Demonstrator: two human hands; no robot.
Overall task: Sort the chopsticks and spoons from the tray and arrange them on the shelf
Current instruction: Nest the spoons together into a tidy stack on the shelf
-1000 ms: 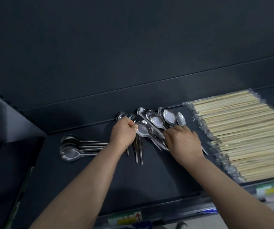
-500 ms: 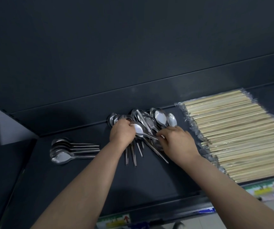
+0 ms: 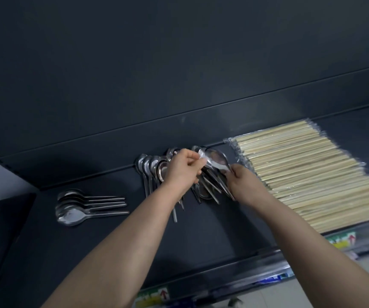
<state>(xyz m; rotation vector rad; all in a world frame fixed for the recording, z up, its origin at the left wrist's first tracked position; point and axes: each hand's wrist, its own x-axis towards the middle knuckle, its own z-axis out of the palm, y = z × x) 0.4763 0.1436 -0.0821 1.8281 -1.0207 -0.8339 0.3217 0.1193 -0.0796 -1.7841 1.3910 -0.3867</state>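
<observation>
- Two hands meet over the middle of the shelf (image 3: pixel 201 238), near its back edge, sharing one spoon (image 3: pixel 216 161).
- The left hand (image 3: pixel 182 172) has its fingers curled and pinches the tip of the spoon's bowl.
- The right hand (image 3: pixel 244 185) closes its fingertips on the other end of that bowl, where the handle starts; the handle itself is hidden.
- Beneath both hands lies a loose heap of spoons (image 3: pixel 151 168), bowls toward the back edge and handles toward the front edge.
- Toward the shelf's left edge, well apart from the hands, a neat row of spoons (image 3: pixel 76 210) lies with handles pointing right.
- Just beside the right hand, wrapped chopsticks (image 3: pixel 308 174) fill the right end of the shelf.
- Price labels (image 3: pixel 343 240) sit on the front edge.
</observation>
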